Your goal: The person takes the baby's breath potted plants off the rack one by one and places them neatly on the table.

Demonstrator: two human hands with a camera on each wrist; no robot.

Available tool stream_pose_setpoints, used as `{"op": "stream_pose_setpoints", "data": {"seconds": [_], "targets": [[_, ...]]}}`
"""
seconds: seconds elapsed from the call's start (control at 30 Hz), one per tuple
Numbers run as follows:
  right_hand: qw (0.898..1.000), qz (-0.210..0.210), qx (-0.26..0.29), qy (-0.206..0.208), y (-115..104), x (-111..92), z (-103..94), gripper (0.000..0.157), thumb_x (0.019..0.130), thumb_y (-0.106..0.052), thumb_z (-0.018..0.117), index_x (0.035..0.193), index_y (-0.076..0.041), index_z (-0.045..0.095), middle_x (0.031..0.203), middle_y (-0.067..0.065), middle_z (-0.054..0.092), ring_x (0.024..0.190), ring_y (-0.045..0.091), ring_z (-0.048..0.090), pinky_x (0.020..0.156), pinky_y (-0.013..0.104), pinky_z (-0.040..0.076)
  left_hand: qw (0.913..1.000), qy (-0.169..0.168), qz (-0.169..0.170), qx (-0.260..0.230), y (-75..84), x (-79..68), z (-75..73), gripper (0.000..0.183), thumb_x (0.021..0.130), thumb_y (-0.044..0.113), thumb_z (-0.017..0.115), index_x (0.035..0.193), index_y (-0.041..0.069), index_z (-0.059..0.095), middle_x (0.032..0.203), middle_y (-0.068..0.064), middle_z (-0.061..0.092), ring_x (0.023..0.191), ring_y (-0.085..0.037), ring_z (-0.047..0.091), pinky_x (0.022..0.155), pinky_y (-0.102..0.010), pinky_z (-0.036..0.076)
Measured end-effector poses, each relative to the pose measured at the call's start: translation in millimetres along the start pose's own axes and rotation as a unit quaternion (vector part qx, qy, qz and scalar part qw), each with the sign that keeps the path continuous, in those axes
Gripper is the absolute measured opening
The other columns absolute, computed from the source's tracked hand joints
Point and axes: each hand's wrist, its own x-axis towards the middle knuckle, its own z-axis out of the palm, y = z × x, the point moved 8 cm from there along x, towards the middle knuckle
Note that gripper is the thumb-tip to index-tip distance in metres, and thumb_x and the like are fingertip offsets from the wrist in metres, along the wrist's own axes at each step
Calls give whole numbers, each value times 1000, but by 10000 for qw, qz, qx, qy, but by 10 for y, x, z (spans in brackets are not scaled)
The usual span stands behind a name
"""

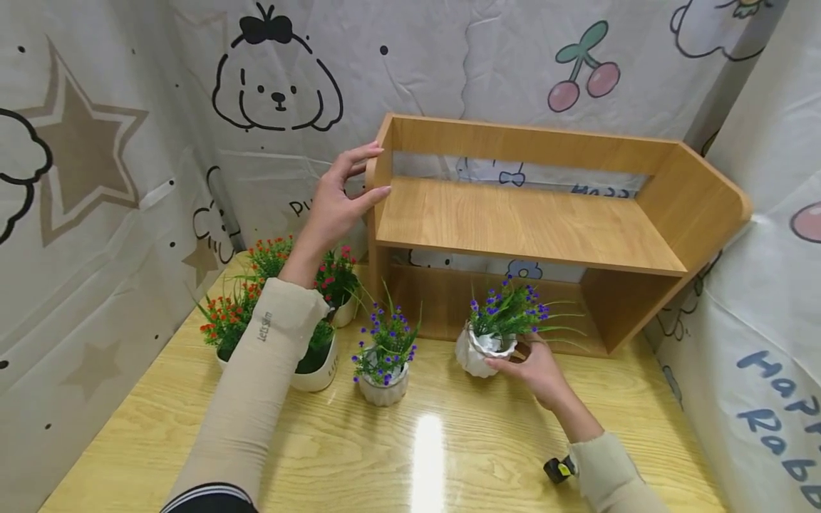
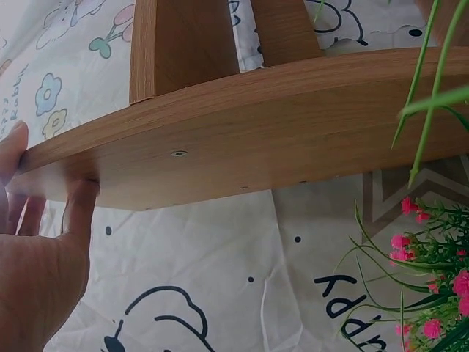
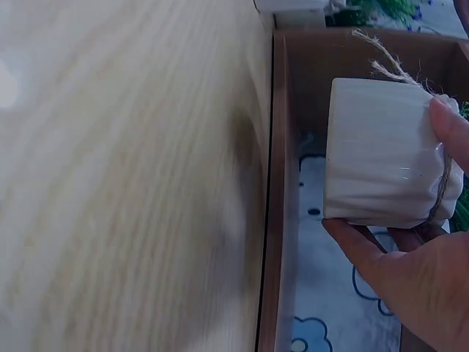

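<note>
My left hand [image 1: 336, 196] grips the upper front edge of the left side panel of a wooden desk shelf [image 1: 532, 217]. In the left wrist view the fingers [image 2: 79, 213] press on one face of that panel. My right hand [image 1: 539, 370] holds a white ribbed pot [image 1: 477, 354] of purple artificial flowers [image 1: 513, 306] before the shelf's lower compartment. The right wrist view shows this potted plant [image 3: 385, 154] from the side, a twine around its rim, thumb on one side and fingers on the other. It hangs clear of the table there.
A second purple-flowered pot [image 1: 383, 385] stands on the wooden table [image 1: 359, 463] left of the held one. Several pots with orange and red flowers [image 1: 231, 313] cluster at the left, partly behind my left sleeve [image 1: 256, 385]. Patterned cloth [image 1: 410, 57] hangs behind the shelf.
</note>
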Motion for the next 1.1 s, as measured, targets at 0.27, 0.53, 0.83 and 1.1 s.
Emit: {"op": "stream_pose_setpoints", "data": {"seconds": [0.27,0.53,0.83,1.1], "targets": [[9994,139,-157,-287,-11,-100,198,93,84,-18,88,155,6,33,154,29,45,139,46,50,101,35,57,10000,33,-16,65,2,-8,-11,52,96,8,74,145,7,56,164,-8,43,141,-32,50,111,-57,48],[9990,112,-93,-428,19,-160,349,94,81,-15,90,154,4,35,150,29,50,133,45,56,98,33,59,10000,16,-15,11,3,-7,-5,52,96,7,74,145,6,56,164,-7,42,141,-31,49,110,-56,49],[9982,44,85,-590,35,-206,479,90,79,-11,91,152,4,40,147,29,53,129,43,61,94,31,60,10000,32,-27,-65,-3,2,2,52,95,7,74,144,7,56,164,-6,43,140,-29,51,108,-54,52],[9977,9,-42,-682,80,-201,547,87,79,-11,91,149,5,43,141,29,58,121,38,66,89,29,61,10000,30,-19,-75,-2,-3,5,52,96,6,74,145,5,56,164,-8,42,141,-31,50,108,-56,51]]}}
